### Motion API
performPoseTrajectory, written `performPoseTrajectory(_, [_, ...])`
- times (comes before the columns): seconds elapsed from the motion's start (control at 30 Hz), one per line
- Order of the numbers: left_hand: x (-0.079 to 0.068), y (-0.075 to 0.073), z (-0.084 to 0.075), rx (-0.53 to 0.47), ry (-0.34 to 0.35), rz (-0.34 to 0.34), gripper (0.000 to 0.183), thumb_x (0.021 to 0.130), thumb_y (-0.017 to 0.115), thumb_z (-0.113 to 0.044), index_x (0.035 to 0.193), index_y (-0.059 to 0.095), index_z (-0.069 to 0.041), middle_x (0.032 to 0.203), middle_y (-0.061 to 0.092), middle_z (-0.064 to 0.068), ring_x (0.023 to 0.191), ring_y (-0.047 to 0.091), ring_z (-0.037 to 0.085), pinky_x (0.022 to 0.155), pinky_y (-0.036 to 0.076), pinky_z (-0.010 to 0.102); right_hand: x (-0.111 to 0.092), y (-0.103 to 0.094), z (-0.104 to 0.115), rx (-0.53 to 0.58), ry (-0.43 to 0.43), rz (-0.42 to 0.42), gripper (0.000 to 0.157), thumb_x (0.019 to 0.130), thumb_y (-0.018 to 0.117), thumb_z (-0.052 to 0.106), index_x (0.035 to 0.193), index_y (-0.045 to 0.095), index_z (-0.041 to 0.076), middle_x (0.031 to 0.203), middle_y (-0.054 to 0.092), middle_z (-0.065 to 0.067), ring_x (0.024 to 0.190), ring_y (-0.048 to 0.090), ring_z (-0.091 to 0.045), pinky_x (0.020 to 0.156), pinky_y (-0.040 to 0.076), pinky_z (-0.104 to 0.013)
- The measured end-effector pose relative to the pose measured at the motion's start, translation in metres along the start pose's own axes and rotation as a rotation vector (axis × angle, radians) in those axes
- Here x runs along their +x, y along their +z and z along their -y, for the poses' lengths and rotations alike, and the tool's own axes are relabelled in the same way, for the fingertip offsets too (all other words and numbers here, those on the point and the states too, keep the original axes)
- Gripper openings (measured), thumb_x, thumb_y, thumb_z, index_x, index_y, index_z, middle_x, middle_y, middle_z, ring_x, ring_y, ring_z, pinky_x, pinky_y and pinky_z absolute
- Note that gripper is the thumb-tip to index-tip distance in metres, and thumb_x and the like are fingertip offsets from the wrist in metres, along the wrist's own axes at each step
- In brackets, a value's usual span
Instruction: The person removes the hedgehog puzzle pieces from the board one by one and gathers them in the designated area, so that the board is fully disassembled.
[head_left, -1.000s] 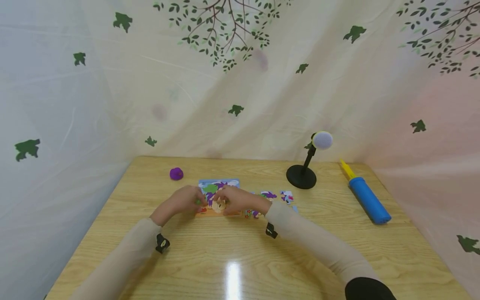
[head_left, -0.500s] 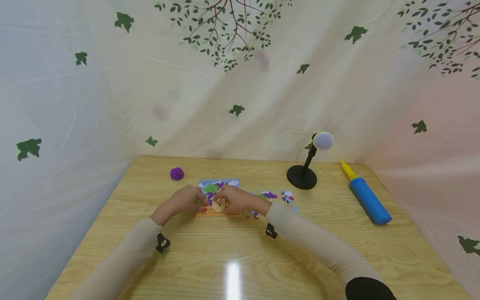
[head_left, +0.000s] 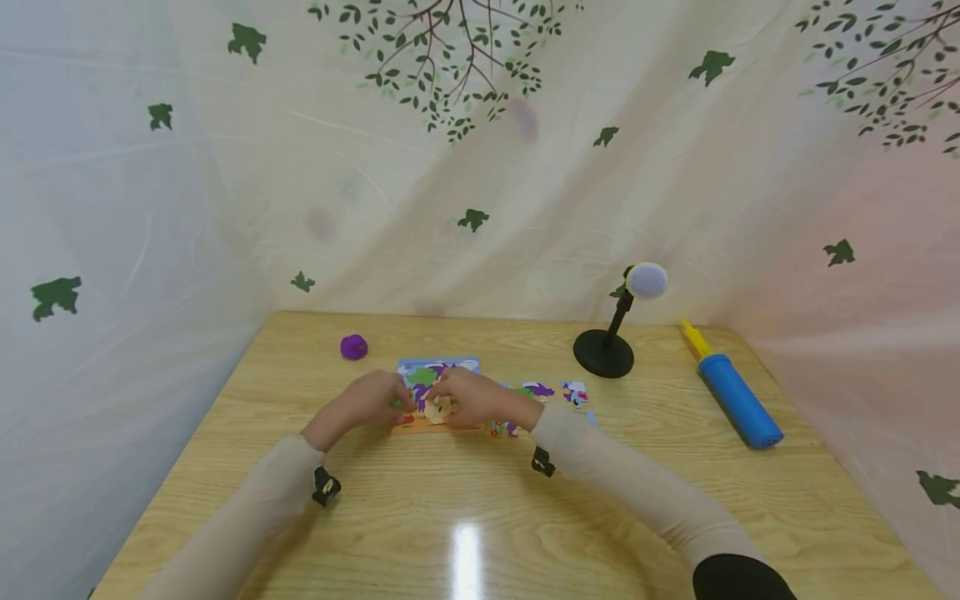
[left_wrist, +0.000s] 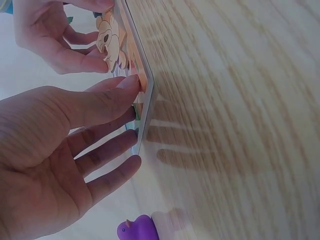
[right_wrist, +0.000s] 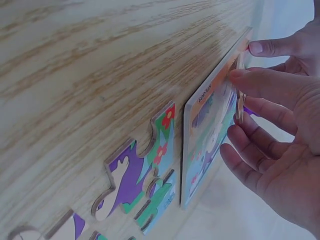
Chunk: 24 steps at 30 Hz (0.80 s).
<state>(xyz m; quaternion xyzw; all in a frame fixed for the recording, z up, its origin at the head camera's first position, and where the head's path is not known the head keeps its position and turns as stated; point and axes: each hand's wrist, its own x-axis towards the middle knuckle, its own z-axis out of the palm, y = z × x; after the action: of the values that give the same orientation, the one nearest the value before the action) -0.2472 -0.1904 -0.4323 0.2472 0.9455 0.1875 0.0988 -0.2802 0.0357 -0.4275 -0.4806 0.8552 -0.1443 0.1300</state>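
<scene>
Thumb and fingers of my right hand pinch a cream-coloured puzzle piece with a pony's face, tilted up over the jigsaw puzzle board. The board lies flat on the table, with a blue strip at its far edge and an orange one nearer me. At its near left corner my left hand touches the board with the thumb; its other fingers extend along the left side. Loose puzzle pieces lie to the right of the board, partly hidden by my right arm in the head view.
A purple rubber duck sits behind and left of the board. Toward the back right stands a microphone-like object on a round black base. A blue hand pump with a yellow nozzle lies at the right of the wooden table.
The pony-face piece tilts very slightly in my right fingers. Both hands stay over the board, and the other things keep their places.
</scene>
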Motion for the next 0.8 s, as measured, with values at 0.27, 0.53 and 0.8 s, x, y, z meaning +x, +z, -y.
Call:
performPoseTrajectory(0.27, [0.000,0.000,0.000,-0.004,0.002,-0.006,0.015,0.080,0.082,-0.006,0.094,0.082,-0.011,0.098,0.075,0.004,0.096,0.070,0.025,0.090,0.059,0.044,-0.007,-0.003,0.002,0.027,-0.013,-0.004,0.045,0.086,0.078,0.008,0.130,0.067,0.002,0.123,0.067,-0.012,0.113,0.060,-0.026,0.098,0.056,-0.035])
performPoseTrajectory(0.53, [0.000,0.001,-0.001,-0.021,-0.017,-0.001,0.015,0.081,0.081,-0.005,0.095,0.082,-0.011,0.099,0.075,0.004,0.097,0.069,0.025,0.090,0.059,0.044,-0.019,-0.004,0.000,0.012,0.004,-0.001,0.042,0.089,0.078,0.012,0.129,0.068,0.004,0.118,0.065,-0.011,0.110,0.060,-0.024,0.094,0.055,-0.031])
performPoseTrajectory(0.8, [0.000,0.002,0.000,-0.021,-0.026,-0.004,0.014,0.082,0.081,-0.006,0.095,0.082,-0.012,0.101,0.075,0.005,0.100,0.069,0.026,0.093,0.059,0.045,-0.039,-0.005,-0.005,-0.012,0.027,-0.014,0.039,0.090,0.079,0.017,0.126,0.070,0.006,0.110,0.063,-0.008,0.099,0.056,-0.019,0.085,0.053,-0.029])
